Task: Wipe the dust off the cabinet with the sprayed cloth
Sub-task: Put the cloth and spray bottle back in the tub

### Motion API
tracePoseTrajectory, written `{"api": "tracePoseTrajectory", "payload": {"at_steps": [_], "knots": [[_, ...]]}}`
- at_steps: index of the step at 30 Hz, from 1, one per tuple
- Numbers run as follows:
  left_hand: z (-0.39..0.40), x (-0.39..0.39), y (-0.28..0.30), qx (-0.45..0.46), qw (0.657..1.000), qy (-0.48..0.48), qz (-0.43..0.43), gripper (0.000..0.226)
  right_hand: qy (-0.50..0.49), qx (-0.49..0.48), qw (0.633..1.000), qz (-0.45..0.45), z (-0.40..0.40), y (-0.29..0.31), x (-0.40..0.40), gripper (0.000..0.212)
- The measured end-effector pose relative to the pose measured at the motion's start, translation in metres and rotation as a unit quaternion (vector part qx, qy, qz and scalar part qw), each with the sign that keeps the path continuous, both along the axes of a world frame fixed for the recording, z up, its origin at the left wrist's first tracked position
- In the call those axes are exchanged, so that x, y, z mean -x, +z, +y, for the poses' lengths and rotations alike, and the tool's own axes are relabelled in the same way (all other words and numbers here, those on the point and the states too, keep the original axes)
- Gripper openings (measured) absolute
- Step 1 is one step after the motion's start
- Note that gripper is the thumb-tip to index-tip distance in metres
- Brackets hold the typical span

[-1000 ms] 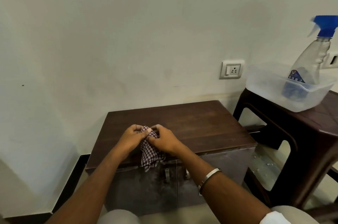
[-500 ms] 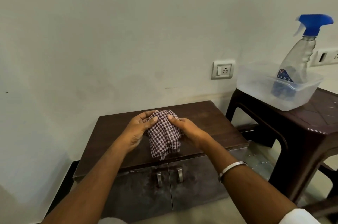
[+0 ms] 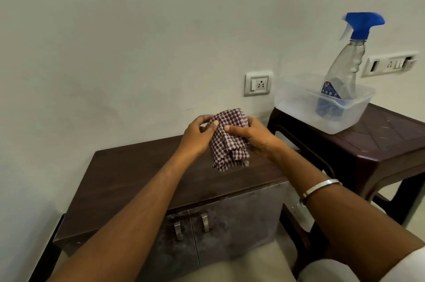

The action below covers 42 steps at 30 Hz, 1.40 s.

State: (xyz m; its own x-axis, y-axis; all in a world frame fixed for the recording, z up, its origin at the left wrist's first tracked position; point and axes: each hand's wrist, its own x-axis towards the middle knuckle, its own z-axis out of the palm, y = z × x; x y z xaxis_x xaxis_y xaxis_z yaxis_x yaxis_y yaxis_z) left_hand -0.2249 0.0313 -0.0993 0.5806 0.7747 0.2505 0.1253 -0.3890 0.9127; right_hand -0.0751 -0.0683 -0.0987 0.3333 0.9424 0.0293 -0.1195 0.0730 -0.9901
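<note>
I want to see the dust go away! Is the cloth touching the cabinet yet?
Cannot tell. In the head view both hands, left and right, grip the cloth above the cabinet; its hanging end overlaps the top, with no plain gap or contact.

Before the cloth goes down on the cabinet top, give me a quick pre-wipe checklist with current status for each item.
1. Checked cloth held securely: ok, left hand and right hand both grip it.
2. Cloth bunched into a wiping pad: not ok, one end hangs loose.
3. Cloth touching the cabinet top: not ok, held above it.
4. Cabinet top free to wipe: ok, nothing seen on it.
5. Spray bottle out of the way: ok, it stands in the plastic tub on the side table.
6. Cloth damp: cannot tell.
</note>
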Motion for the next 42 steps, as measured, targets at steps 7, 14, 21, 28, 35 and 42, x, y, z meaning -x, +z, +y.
{"api": "tracePoseTrajectory", "payload": {"at_steps": [7, 14, 21, 28, 35, 42], "knots": [[-0.022, -0.060, 0.020, -0.091, 0.995, 0.022, 0.047, 0.050, -0.133, -0.041, 0.988, -0.061, -0.024, 0.037, -0.043, 0.046], [-0.035, -0.109, 0.038, -0.173, 0.982, -0.052, 0.059, 0.047, -0.257, -0.059, 0.954, -0.145, -0.041, 0.093, -0.079, 0.036], [-0.039, -0.148, 0.054, -0.264, 0.958, -0.062, 0.089, 0.049, -0.337, -0.055, 0.897, -0.281, -0.037, 0.139, -0.102, 0.044], [-0.037, -0.169, 0.063, -0.297, 0.938, -0.076, 0.161, 0.054, -0.383, -0.038, 0.847, -0.366, -0.022, 0.167, -0.130, 0.051], [-0.036, -0.179, 0.060, -0.323, 0.921, -0.100, 0.194, 0.055, -0.399, 0.004, 0.783, -0.478, -0.003, 0.174, -0.148, 0.045], [-0.044, -0.188, 0.057, -0.346, 0.909, -0.129, 0.196, 0.058, -0.403, 0.094, 0.674, -0.612, 0.001, 0.164, -0.165, 0.046]]}}
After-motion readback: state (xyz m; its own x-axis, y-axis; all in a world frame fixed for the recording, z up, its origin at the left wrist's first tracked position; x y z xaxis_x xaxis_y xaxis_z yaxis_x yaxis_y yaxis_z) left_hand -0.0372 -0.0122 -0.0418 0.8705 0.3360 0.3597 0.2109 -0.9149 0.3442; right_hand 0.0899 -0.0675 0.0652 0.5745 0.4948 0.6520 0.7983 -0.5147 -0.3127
